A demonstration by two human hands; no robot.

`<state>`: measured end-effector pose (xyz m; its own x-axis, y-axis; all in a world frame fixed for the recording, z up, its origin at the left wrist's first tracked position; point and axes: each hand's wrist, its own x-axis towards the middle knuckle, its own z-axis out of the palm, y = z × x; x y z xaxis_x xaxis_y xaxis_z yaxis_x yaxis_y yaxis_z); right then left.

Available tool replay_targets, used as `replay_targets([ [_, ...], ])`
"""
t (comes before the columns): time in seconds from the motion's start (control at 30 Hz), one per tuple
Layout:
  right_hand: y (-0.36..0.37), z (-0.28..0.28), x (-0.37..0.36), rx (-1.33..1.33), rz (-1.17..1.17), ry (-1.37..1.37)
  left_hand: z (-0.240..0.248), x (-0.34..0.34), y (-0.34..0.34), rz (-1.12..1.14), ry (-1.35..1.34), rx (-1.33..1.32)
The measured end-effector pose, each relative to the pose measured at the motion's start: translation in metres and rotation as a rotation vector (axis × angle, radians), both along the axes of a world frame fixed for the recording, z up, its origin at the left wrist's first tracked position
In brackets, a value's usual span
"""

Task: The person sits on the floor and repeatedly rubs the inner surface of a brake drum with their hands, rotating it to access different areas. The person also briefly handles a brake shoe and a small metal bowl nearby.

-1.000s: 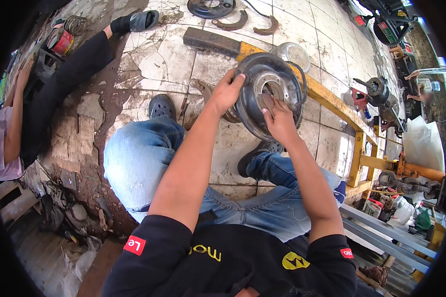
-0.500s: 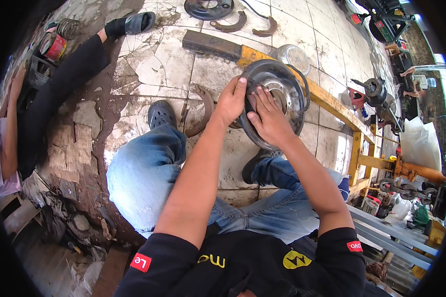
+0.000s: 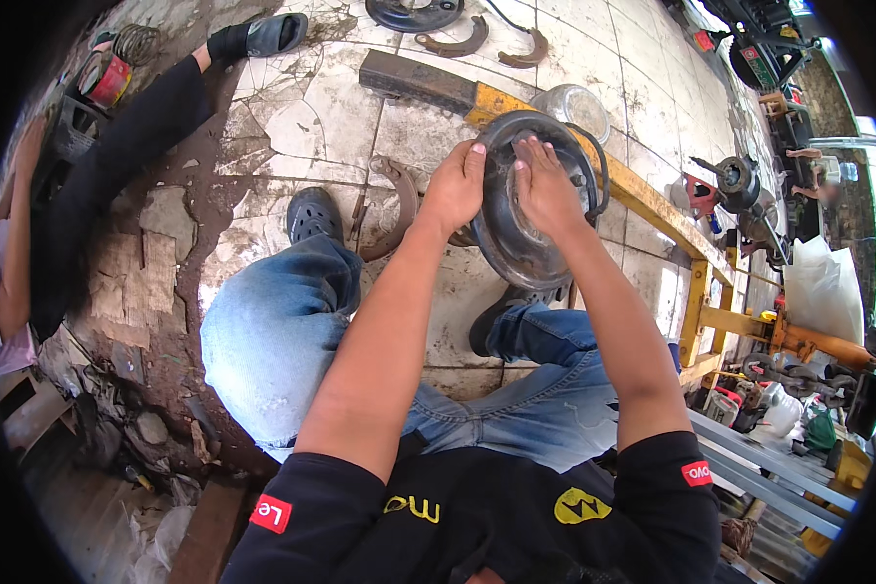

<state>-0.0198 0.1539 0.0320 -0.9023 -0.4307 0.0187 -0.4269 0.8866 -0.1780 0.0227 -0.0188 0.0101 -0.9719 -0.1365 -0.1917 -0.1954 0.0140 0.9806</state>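
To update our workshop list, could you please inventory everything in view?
held round plate: 1, black, centre
small piece: 1, brown, on that plate
far round plate: 1, black, top edge
curved pieces: at least 3, brown, top and centre-left
beam frame: 1, mostly yellow, right of centre
round container: 1, clear, by beam
coil spring: 1, dark, upper left
tin: 1, red, upper left
another person: 1, black trousers, left edge
plastic sheet: 1, whitish, right
floor tiles: many, dirty white, centre
other clutter: uncountable, mixed, edges
clogs: 2, dark, floor
jeans: 1, blue, below centre
shirt: 1, black, bottom
left hand: 1, bare, plate's left edge
right hand: 1, bare, plate's face
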Motion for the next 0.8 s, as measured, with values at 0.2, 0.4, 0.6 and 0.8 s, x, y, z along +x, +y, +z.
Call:
replay_targets([
  [0.2,0.010,-0.001,0.015,-0.114,0.046,-0.037,0.005,0.005,0.002,0.020,0.028,-0.071],
  [0.4,0.006,0.002,0.025,-0.090,0.342,0.106,-0.005,-0.004,0.000,0.043,0.033,-0.097],
  [0.6,0.015,0.029,-0.003,-0.348,-0.353,-0.105,-0.005,0.002,0.000,0.039,0.045,-0.090],
  [0.8,0.010,0.002,0.037,-0.330,0.211,0.123,-0.014,-0.004,-0.001,0.039,0.070,-0.093],
])
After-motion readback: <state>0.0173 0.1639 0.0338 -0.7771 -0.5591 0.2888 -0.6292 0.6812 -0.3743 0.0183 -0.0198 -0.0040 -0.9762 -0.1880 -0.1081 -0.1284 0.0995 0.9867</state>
